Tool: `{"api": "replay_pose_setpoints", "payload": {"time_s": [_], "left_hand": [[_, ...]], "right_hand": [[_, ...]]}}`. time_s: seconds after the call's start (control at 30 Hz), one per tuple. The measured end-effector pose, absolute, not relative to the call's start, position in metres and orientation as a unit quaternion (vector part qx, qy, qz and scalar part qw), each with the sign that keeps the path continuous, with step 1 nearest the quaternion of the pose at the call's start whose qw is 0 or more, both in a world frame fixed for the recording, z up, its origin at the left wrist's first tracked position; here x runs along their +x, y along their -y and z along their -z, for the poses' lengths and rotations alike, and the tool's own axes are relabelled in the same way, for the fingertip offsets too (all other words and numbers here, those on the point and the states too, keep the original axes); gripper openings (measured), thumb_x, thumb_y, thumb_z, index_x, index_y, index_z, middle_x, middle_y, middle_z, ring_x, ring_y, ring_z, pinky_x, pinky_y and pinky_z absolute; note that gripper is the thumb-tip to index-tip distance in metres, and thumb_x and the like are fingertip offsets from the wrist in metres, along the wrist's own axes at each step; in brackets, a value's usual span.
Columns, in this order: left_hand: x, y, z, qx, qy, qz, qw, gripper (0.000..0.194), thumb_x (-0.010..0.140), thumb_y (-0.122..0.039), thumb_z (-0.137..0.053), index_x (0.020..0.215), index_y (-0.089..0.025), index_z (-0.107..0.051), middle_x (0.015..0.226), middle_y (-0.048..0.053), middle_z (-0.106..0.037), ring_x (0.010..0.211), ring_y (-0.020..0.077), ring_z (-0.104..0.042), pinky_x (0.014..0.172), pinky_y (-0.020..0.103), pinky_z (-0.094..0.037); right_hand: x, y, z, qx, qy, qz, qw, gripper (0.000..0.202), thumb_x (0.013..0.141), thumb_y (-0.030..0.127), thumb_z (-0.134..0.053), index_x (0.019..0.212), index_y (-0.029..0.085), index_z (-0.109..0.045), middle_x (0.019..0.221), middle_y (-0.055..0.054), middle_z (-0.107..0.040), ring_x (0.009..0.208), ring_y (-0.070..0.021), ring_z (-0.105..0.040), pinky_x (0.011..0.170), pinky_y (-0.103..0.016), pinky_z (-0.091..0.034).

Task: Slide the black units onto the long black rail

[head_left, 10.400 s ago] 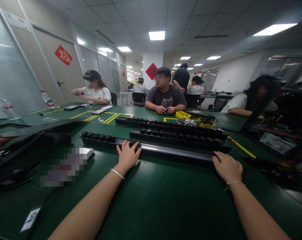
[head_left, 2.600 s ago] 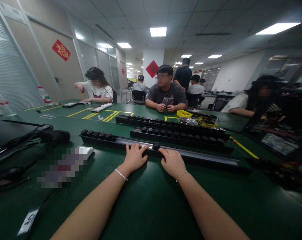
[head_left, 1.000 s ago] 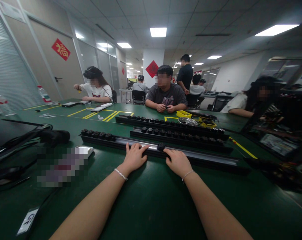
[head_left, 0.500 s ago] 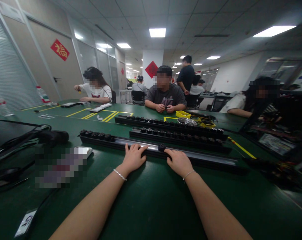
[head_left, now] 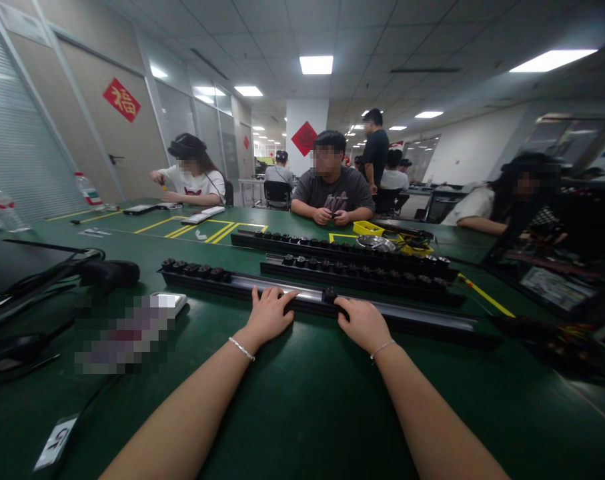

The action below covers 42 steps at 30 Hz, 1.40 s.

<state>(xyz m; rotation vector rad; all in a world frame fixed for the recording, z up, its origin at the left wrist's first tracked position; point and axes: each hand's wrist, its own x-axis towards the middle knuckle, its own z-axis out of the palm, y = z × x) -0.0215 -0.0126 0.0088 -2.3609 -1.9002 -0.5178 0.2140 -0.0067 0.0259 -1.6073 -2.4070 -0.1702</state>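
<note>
A long black rail (head_left: 432,321) with a shiny inner channel lies across the green table. Several small black parts (head_left: 195,269) sit at its left end, and a single black part (head_left: 329,294) stands in the channel near the middle. My left hand (head_left: 269,317) rests on the rail's front edge with fingers spread, left of the single part. Just right of that part, my right hand (head_left: 363,323) touches the rail, its index finger stretched towards the part. Its other fingers are partly hidden, and nothing shows held in either hand.
Two more black rails with parts (head_left: 362,270) lie behind. Beyond are a yellow tray (head_left: 367,228) and a metal dish (head_left: 375,244). A phone-like object (head_left: 132,333) and cables are at the left. People sit across the table and at the right.
The single black part has shifted slightly right along the channel, and my right hand has moved slightly right with it. My left hand has stayed in place.
</note>
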Motion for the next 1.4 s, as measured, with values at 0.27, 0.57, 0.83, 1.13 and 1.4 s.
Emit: {"api": "replay_pose_setpoints", "payload": {"time_s": [0.27, 0.57, 0.83, 1.13, 1.4], "left_hand": [[-0.0226, 0.0129, -0.009, -0.771, 0.613, 0.169, 0.032, 0.05, 0.084, -0.035, -0.05, 0.134, -0.037, -0.044, 0.115, 0.006, -0.055, 0.118, 0.0272, -0.045, 0.107, 0.064, -0.009], [-0.0251, 0.015, -0.0103, -0.775, 0.608, 0.171, 0.023, 0.051, 0.084, -0.034, -0.05, 0.134, -0.037, -0.042, 0.12, 0.005, -0.054, 0.119, 0.0262, -0.044, 0.109, 0.063, -0.008], [-0.0251, 0.0159, -0.0113, -0.775, 0.608, 0.171, 0.022, 0.051, 0.084, -0.033, -0.049, 0.134, -0.036, -0.043, 0.121, 0.004, -0.055, 0.12, 0.0258, -0.044, 0.11, 0.061, -0.008], [-0.0263, 0.0149, -0.01, -0.777, 0.605, 0.175, 0.02, 0.051, 0.083, -0.032, -0.049, 0.134, -0.035, -0.043, 0.121, 0.005, -0.055, 0.12, 0.0257, -0.044, 0.11, 0.061, -0.008], [-0.0252, 0.0156, -0.011, -0.774, 0.612, 0.164, 0.019, 0.052, 0.084, -0.031, -0.049, 0.135, -0.036, -0.042, 0.124, 0.004, -0.054, 0.121, 0.0257, -0.043, 0.11, 0.06, -0.008]], "right_hand": [[0.216, 0.0044, -0.0224, -0.542, 0.828, 0.055, 0.136, 0.035, 0.084, 0.024, -0.041, 0.113, 0.022, -0.061, 0.101, -0.006, -0.069, 0.093, -0.0189, -0.061, 0.087, -0.031, -0.04], [0.216, 0.0068, -0.0232, -0.546, 0.824, 0.062, 0.135, 0.034, 0.084, 0.025, -0.042, 0.112, 0.022, -0.061, 0.103, -0.006, -0.069, 0.093, -0.0187, -0.061, 0.087, -0.031, -0.04], [0.2169, 0.0079, -0.0235, -0.551, 0.822, 0.063, 0.13, 0.035, 0.085, 0.026, -0.041, 0.114, 0.022, -0.061, 0.103, -0.006, -0.069, 0.095, -0.0185, -0.061, 0.088, -0.031, -0.04], [0.2198, 0.0061, -0.0211, -0.553, 0.819, 0.065, 0.136, 0.034, 0.085, 0.027, -0.042, 0.113, 0.022, -0.061, 0.104, -0.006, -0.069, 0.095, -0.0188, -0.061, 0.088, -0.031, -0.041], [0.2222, 0.0067, -0.0223, -0.558, 0.815, 0.067, 0.142, 0.033, 0.084, 0.029, -0.043, 0.11, 0.024, -0.063, 0.103, -0.005, -0.069, 0.094, -0.0188, -0.062, 0.085, -0.031, -0.042]]}}
